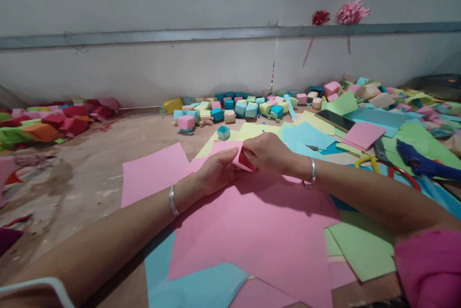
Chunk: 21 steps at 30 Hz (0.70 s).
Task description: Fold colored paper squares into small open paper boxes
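Note:
Between my two hands is a small folded pink paper box (245, 160), its open side turned toward my right. My left hand (218, 169) grips it from the left, thumb along the top edge. The bent fingers of my right hand (268, 153) close on its right side, and their tips are partly hidden at the opening. Both hands are just above a large pink paper sheet (252, 231). Another pink sheet (154, 173) lies to the left of my left hand. Beyond my hands sits a small open light-blue paper box (223, 132).
Rows of small coloured paper boxes (239, 107) stand along the wall. At right lie a phone (334, 120), scissors with yellow and red handles (391, 169), a blue glue gun (425, 161) and scattered paper. More folded pieces (57, 123) pile up at left.

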Motion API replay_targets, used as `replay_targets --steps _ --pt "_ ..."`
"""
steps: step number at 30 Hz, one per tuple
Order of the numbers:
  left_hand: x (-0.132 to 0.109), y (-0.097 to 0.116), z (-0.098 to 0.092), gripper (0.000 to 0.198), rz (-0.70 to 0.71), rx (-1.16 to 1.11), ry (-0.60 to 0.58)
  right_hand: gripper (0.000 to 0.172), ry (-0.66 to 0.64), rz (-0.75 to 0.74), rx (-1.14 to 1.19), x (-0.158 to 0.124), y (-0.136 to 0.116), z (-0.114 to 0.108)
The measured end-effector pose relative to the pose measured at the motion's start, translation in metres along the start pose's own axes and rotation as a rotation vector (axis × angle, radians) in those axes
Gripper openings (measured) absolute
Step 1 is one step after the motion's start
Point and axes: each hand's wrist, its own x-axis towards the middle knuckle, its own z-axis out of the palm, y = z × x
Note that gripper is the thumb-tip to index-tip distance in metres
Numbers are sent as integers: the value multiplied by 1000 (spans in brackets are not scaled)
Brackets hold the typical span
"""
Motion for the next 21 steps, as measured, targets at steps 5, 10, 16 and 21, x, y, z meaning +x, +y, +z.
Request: replay_targets --steps 5,10,16,21 --pt "-2 0 1 18 4 39 -26 23 -6 -30 11 -2 1 0" --pt "0 -1 -3 22 -2 57 -59 15 -45 -19 21 -4 5 -4" --pt "1 -2 -3 26 25 58 -94 12 -185 54 42 -4 6 -11" --pt "-3 -1 1 28 7 93 -71 14 -167 -9 38 -4 3 -7"
